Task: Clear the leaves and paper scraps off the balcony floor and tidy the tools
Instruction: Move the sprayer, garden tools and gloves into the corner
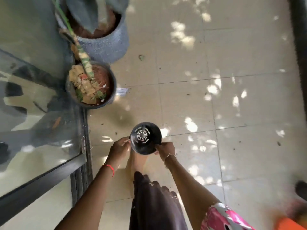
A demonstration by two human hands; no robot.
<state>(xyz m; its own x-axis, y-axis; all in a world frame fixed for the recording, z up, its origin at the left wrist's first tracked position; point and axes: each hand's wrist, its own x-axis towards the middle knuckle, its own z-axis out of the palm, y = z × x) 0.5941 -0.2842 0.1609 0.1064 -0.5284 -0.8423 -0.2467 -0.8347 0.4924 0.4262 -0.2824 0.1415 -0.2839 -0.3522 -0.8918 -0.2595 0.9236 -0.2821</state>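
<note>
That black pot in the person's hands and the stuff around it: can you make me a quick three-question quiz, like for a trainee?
1. True or false: the empty black pot is held by both the left hand and the right hand.
2. What fills the dark planter by the glass door? A) water B) soil with dry leaves and scraps C) tools
3. Fill in: a small leaf lies on the tiled ____ near the grey planter.

Key: 1 true; 2 B; 3 floor.
</note>
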